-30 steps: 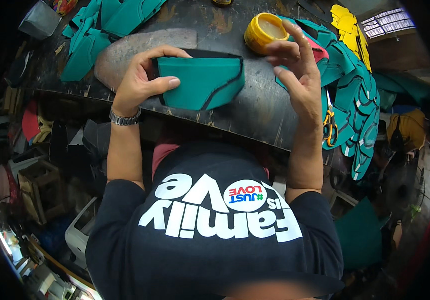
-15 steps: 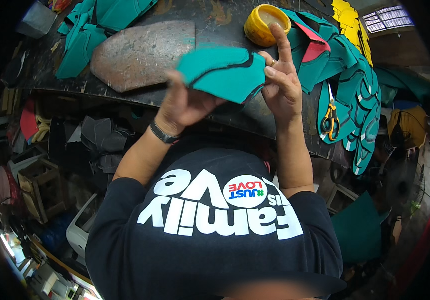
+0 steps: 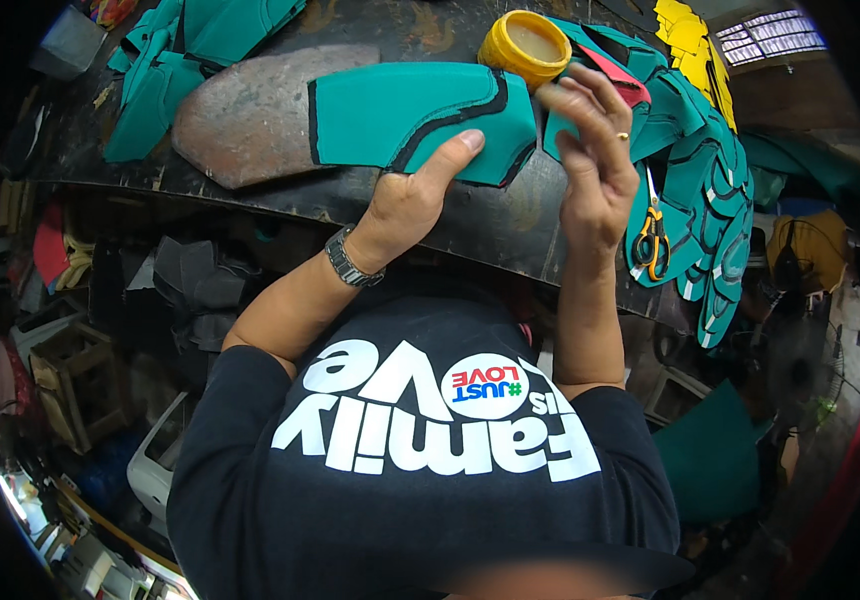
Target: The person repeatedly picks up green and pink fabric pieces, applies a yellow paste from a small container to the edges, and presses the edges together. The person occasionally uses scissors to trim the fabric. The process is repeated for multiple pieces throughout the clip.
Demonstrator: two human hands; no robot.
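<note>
Workbench of dark, stained wood (image 3: 470, 225) carries everything. Beside the rounded brown stone slab (image 3: 250, 110) on it, the teal leather piece with black edging (image 3: 400, 115) is held flat just above the bench; the left hand (image 3: 410, 200) grips its near edge, thumb pressed on top. Right of that piece, a stack of teal cut pieces (image 3: 715, 190) lies with orange-handled scissors (image 3: 650, 235) on it. The right hand (image 3: 590, 150) is raised beside the yellow round pot (image 3: 525, 45), fingers loosely curled, holding nothing I can see.
</note>
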